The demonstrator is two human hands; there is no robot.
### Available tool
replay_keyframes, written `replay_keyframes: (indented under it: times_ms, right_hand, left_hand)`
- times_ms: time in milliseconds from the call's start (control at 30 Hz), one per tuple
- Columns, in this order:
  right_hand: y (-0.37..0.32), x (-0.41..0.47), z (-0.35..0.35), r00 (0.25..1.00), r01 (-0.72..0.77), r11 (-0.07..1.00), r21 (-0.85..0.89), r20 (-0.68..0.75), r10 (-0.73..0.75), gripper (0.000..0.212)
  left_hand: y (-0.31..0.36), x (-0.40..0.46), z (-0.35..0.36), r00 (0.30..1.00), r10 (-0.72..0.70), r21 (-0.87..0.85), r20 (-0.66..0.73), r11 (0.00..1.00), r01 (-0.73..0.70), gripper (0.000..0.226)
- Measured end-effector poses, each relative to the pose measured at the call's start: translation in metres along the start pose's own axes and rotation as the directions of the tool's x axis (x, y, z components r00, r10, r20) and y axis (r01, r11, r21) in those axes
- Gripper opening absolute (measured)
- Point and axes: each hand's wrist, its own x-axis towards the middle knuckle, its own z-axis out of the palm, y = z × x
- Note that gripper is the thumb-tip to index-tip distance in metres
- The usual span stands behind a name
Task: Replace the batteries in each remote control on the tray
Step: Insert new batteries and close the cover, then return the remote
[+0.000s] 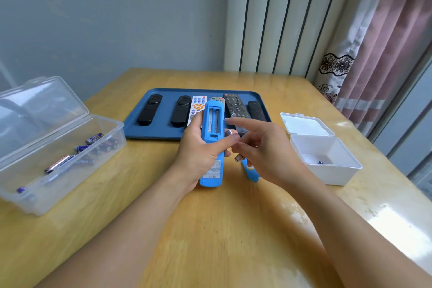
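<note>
My left hand [201, 152] grips a blue remote [213, 147], back side up, with its battery bay open and empty. Just right of it, my right hand [264, 149] holds two batteries [233, 145] in its curled fingers, index finger stretched out. The remote's blue battery cover [250, 172] lies on the table under my right hand. Behind the hands, a dark blue tray [163, 131] carries several remotes: two black ones [149, 110] on the left, a white one [198, 106], a grey one partly hidden, a wide black one [235, 105] and a small black one [256, 110].
A clear plastic box [58, 166] with its lid raised stands at the left and holds several batteries. A white box [325, 159] with an open lid stands at the right, one battery inside. The wooden table [210, 229] ends near the wall and a curtain at right.
</note>
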Motion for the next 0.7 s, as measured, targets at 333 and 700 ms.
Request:
replay_keyframes:
  times_ms: [333, 700]
  right_hand:
    - [-0.001, 0.006, -0.009, 0.971, -0.099, 0.873, 0.478, -0.144, 0.189, 0.020]
    - [-0.005, 0.004, -0.001, 0.943, 0.036, 0.956, 0.291, -0.328, 0.064, 0.020]
  left_hand:
    - [-0.001, 0.000, 0.005, 0.988, -0.134, 0.019, 0.074, 0.991, 0.133, 0.018]
    - [0.008, -0.005, 0.012, 0.962, -0.259, -0.124, 0.090, 0.955, 0.269, 0.039]
